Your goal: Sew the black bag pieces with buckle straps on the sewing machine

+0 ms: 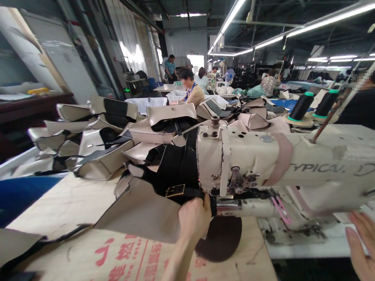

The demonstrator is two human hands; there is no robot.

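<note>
A cream sewing machine [247,157] with a cylinder arm [232,208] fills the right middle of the head view. My left hand [195,218] is closed on the edge of a beige and black bag piece [144,209], close to the needle area. A black strap with a gold buckle [175,191] lies on that piece, just beyond my knuckles. Whatever sits under the presser foot is hidden by my hand and the machine head. At the lower right my right hand [371,247], fingers stretched out, is beside the machine base and holds nothing visible.
A heap of beige and black bag pieces [104,151] rises behind the plywood board [119,267], which bears red lettering. A dark brown rounded piece [223,239] is below the cylinder arm. Black thread cones [301,106] stand on the machine. Several people work farther back.
</note>
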